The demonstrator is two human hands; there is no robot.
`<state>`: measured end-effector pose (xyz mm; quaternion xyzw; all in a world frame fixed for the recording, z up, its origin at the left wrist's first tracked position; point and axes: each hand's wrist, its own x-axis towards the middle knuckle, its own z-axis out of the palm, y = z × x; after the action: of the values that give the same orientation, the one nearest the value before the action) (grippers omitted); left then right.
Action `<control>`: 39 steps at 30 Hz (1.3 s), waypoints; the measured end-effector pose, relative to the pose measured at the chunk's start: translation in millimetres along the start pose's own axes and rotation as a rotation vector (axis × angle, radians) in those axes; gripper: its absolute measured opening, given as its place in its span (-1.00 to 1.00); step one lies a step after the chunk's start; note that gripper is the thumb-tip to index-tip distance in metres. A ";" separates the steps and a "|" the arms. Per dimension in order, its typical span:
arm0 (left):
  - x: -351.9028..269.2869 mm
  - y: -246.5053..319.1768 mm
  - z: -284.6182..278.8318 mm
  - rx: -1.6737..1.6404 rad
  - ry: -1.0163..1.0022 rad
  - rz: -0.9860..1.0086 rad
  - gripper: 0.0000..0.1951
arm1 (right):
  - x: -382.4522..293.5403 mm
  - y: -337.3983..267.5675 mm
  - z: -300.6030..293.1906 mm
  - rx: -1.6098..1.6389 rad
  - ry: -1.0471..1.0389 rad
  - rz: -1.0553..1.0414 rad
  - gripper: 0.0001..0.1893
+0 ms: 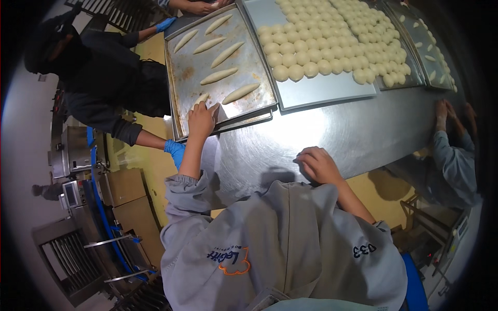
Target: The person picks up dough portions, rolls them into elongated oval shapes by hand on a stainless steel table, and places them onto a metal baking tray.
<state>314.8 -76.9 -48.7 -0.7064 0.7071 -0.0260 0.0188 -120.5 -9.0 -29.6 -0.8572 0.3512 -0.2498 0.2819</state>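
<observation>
My left hand (pixel 202 118) reaches over the near left corner of a stained metal baking tray (pixel 186 70), its fingers at the near end of a spindle-shaped dough piece (pixel 201 99); whether they grip it is hard to tell. Beside it on the tray lie several more pointed dough pieces (pixel 241 93), slanted and spaced apart. Resting near the steel table's front edge, my right hand (pixel 320 165) has its fingers curled, and what is under them cannot be seen. Beyond it, rows of round dough balls (pixel 310 70) cover much of a pale flat tray (pixel 327 95).
A worker in dark clothing (pixel 109 74) with blue gloves stands left, one glove (pixel 176 152) beside my left forearm. Another person's hands (pixel 202 7) are at the tray's far edge. More hands (pixel 443 109) are at the right of the steel table (pixel 365 128). Another tray (pixel 432 62) holds small dough pieces.
</observation>
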 end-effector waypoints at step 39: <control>-17.5 13.0 -0.6 0.095 -0.198 -0.148 -0.44 | -63.1 84.3 -31.3 0.038 0.073 0.076 -0.84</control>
<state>301.8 -59.4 -49.1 -0.7539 0.6459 0.0092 0.1199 -218.7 -21.9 -77.2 -0.8280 0.3886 -0.2768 0.2945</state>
